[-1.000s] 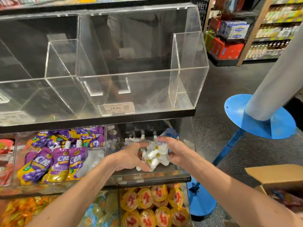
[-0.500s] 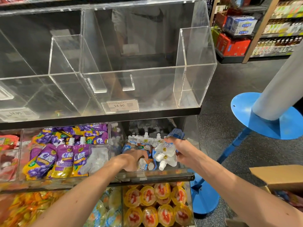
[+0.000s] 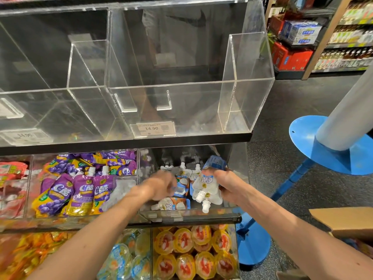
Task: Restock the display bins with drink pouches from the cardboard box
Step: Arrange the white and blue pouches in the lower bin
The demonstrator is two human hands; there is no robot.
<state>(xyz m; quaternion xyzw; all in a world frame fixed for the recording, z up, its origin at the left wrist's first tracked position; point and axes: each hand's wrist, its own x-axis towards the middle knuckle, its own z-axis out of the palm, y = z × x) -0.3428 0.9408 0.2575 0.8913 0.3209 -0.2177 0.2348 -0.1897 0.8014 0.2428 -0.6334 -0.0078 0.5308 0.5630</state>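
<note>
Both hands are inside the right clear bin [image 3: 238, 178] on the middle shelf. My right hand [image 3: 226, 184] grips a small bunch of white-and-blue drink pouches [image 3: 204, 187], spouts pointing down toward me. My left hand [image 3: 159, 185] is blurred with motion; it reaches among the white pouches standing in the bin [image 3: 182, 178], and whether it holds one I cannot tell. Another white pouch [image 3: 171, 205] lies flat at the bin's front. The cardboard box [image 3: 345, 221] shows at the lower right edge, one flap open.
Purple grape pouches [image 3: 80, 188] fill the neighbouring bin to the left. Large clear bins [image 3: 181, 91] with nothing in them sit on the shelf above, with a 14.90 price tag [image 3: 152, 128]. Jelly cups [image 3: 193, 251] fill the bottom shelf. A blue-based pole [image 3: 331, 142] stands to the right.
Both hands have moved from the bin's front edge deeper into the bin with the white pouches. The left hand has separated from the bunch and now moves among the standing pouches.
</note>
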